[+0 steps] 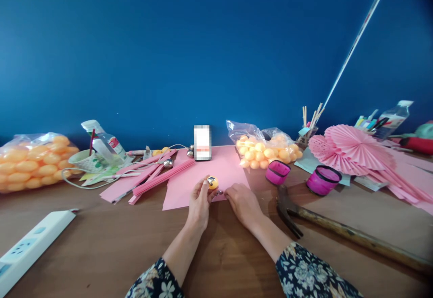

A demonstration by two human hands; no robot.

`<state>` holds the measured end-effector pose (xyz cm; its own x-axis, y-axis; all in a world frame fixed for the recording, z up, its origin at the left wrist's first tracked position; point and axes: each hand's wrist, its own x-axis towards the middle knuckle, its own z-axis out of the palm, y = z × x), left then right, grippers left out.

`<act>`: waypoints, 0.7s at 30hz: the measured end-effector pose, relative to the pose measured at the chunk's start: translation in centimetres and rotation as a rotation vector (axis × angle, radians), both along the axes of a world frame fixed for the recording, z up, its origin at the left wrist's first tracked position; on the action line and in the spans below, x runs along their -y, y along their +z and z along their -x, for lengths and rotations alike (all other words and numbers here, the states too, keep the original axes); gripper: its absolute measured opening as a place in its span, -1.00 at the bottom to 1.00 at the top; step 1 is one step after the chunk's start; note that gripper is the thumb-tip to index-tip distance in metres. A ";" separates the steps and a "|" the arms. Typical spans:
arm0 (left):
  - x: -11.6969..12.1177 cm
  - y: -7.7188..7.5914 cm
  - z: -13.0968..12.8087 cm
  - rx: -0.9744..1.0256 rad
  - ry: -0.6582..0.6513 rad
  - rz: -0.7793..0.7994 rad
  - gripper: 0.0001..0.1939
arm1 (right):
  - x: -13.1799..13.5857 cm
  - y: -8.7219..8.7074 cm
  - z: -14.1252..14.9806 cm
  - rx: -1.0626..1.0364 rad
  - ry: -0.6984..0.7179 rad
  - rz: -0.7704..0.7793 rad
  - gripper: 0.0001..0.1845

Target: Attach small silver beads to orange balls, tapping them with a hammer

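Between the closed fingers of my left hand (200, 201) is a small yellow-orange ball (213, 182) with a shiny silver-and-dark patch on its face. It is held just above the near part of a pink paper sheet (216, 167). My right hand (245, 205) rests low at the sheet's right front edge, its fingers curled together. A tiny silvery bead (220, 192) shows between the two hands, close to the right fingertips. Whether the right fingers grip anything is hidden.
Behind the hands stands a phone (202, 143). To the right are a bag of yellow balls (260, 150), magenta cuffs (278, 172) and a wooden-handled hammer (338, 225). At left lie folded pink strips (158, 181), a larger bag of balls (37, 162) and a power strip (32, 248).
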<state>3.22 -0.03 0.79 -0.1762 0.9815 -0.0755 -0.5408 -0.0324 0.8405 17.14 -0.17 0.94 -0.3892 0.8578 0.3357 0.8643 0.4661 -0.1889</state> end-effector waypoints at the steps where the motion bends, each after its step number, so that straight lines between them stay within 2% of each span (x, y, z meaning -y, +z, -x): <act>1: 0.0 -0.1 0.0 0.003 -0.005 -0.003 -0.62 | 0.0 0.0 0.0 -0.003 0.000 0.000 -0.80; 11: 0.0 -0.2 0.0 0.016 -0.004 -0.003 -0.59 | 0.3 0.6 0.0 0.111 -0.067 0.025 -0.80; 21: 0.1 -0.1 0.0 0.003 -0.015 0.010 -0.58 | 0.6 0.1 0.1 0.169 -0.127 0.000 -0.81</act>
<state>3.18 -0.11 0.69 -0.1617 0.9831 -0.0855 -0.5433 -0.0164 0.8394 17.05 -0.77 1.02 -0.3292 0.9034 0.2748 0.9354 0.3517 -0.0359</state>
